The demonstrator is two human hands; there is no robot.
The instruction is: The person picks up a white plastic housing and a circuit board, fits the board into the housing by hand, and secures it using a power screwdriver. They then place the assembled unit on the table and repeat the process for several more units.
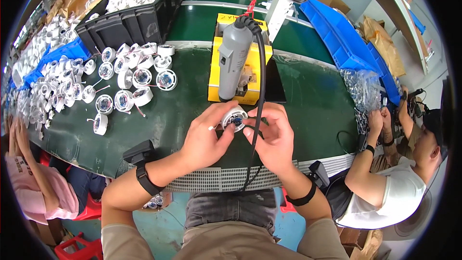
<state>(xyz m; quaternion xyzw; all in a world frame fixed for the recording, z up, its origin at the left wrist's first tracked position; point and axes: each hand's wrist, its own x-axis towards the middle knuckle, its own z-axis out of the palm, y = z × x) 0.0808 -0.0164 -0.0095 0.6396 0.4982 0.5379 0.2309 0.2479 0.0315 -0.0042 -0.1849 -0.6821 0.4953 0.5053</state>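
Note:
A white round housing (pixel 234 115) with a small blue circuit board inside is held in my left hand (pixel 206 132), above the near part of the green bench. The left fingers wrap its far side, and the thumb lies on the board. A short white connector sticks out at its left. My right hand (pixel 274 137) has its thumb and fingertips bent together at the housing's right edge; anything pinched between them is too small to make out. Just beyond the hands, a grey electric screwdriver (pixel 235 60) hangs upright in front of a yellow fixture (pixel 215 70). Its black cable (pixel 260 77) passes down in front of my right fingers.
Several similar white housings (pixel 123 100) lie on the left, beside a larger white heap. A black bin (pixel 130 26) of white parts stands behind them. Blue trays (pixel 339 33) and bagged parts (pixel 363 89) line the right. People (pixel 385 188) work on both sides.

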